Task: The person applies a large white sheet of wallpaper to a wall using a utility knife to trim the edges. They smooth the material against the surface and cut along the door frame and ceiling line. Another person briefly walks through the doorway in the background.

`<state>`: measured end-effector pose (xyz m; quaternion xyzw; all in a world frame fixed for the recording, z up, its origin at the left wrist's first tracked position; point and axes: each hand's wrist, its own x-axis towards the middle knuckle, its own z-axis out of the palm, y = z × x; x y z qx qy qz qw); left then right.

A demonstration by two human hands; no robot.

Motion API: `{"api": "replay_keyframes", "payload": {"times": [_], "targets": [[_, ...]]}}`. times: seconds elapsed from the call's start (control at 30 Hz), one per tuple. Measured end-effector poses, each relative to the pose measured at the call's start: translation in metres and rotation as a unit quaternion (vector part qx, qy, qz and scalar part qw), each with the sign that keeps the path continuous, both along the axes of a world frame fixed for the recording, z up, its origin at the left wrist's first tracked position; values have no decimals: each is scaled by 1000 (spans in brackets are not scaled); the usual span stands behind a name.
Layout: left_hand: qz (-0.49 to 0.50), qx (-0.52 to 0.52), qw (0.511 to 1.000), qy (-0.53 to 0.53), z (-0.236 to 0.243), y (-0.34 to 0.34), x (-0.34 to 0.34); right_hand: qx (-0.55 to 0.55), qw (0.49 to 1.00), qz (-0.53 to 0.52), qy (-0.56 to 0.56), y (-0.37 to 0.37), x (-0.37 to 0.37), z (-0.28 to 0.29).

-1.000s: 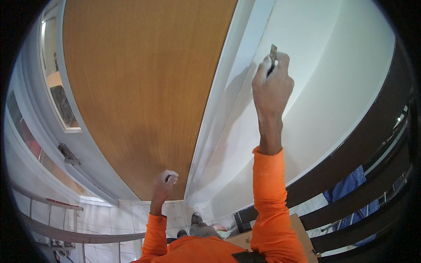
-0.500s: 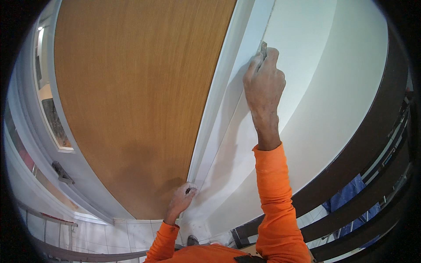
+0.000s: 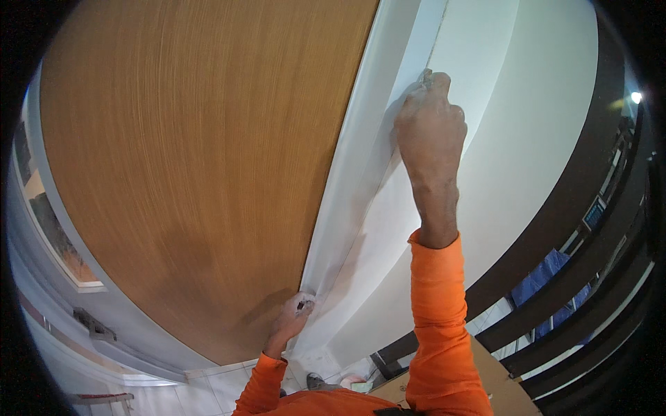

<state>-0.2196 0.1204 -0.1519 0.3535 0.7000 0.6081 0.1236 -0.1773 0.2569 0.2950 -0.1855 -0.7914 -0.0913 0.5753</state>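
Observation:
My right hand is raised to the gap where the white door frame meets the white wall. Its fingers are closed around a small greyish piece, whose tip touches the seam; most of it is hidden in the grip, so its kind does not show. Lower down, my left hand is curled against the foot of the frame, beside the wood-grain door. A small dark spot shows between its thumb and fingers, too small to name. White dust or paste coats the fingertips of both hands.
Dark curved slats run along the right, with blue sheeting behind them. Below lie white floor tiles and a brown board near my right sleeve. At the left is a white door leaf with a metal handle.
The view has shifted, moving the door leaf and handle lower left. My right hand stays at the seam with the greyish piece, blurred by motion. My left hand keeps its place at the frame.

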Motion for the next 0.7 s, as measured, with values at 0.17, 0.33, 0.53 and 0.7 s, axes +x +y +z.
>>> {"api": "replay_keyframes", "payload": {"times": [0.17,0.33,0.53,0.7], "targets": [[-51,1,998,-24,0,-14,-16,31,997,-59,-26,-5,3,11],[-79,-19,996,-40,9,-14,-18,7,994,-94,-52,-15,-2,-1],[-122,5,990,-73,3,-14,-11,23,992,-112,-55,-12,-5,-8],[-127,-21,987,-94,10,-16,-12,-66,993,-79,-55,-24,-4,-9]]}}
